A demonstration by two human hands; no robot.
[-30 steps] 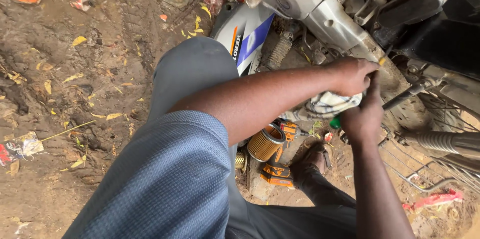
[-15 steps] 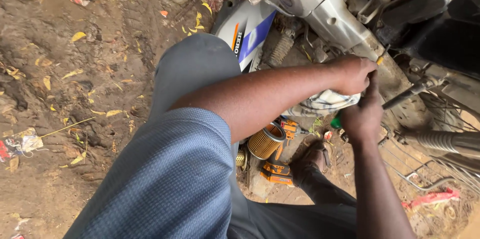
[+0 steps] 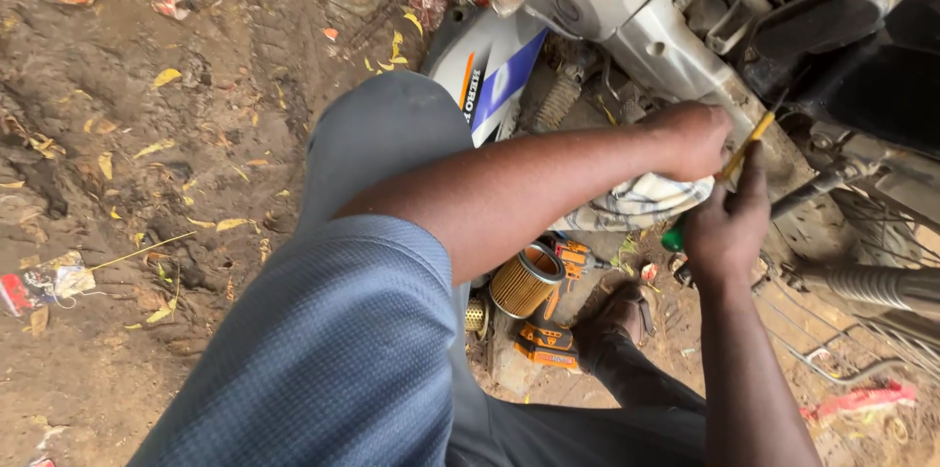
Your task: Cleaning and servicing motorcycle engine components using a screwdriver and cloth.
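While crouched over bare dirt beside a stripped motorcycle [image 3: 685,26], working at its silver engine casing: left hand [image 3: 690,139] fisted around a crumpled pale rag [image 3: 641,201], pressed against the casing; right hand [image 3: 727,222] pinching a thin yellow-handled tool [image 3: 746,144], tip up at the casing's lower edge. Work judged midway, panels off, a cylindrical filter [image 3: 527,279] and orange tools [image 3: 546,340] lying loose by the foot, nothing refitted.

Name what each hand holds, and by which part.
Right hand pinches a thin yellow tool at its lower end. Left hand grips a rag at its top.
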